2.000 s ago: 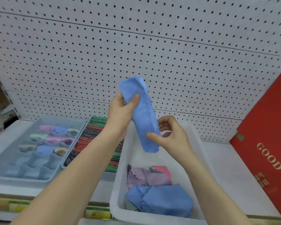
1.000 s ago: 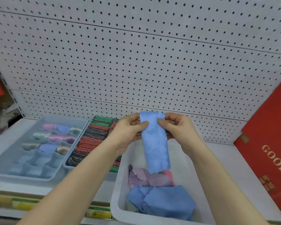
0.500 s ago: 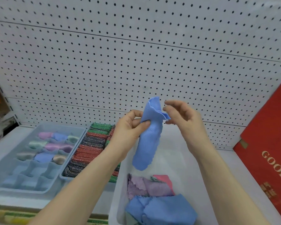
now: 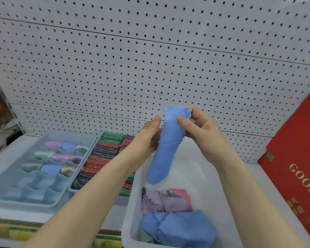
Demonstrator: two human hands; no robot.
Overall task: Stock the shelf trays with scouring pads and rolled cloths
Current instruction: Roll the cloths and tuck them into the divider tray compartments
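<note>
Likely a shop: pegboard (image 4: 150,59) backing, stocked shelf trays (image 4: 11,178).

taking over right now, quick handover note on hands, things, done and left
Hands: left hand holds the blue textured cloth; right hand pinches its top edge. The cloth hangs above the white plastic bin, not yet rolled.
Done: the pale blue divided tray has rolled cloths in its far rows; the red, green and dark scouring pads fill their tray where visible.
Left: roll this cloth, slot it into an empty near compartment, then do the loose blue, purple and pink cloths in the bin.
</note>
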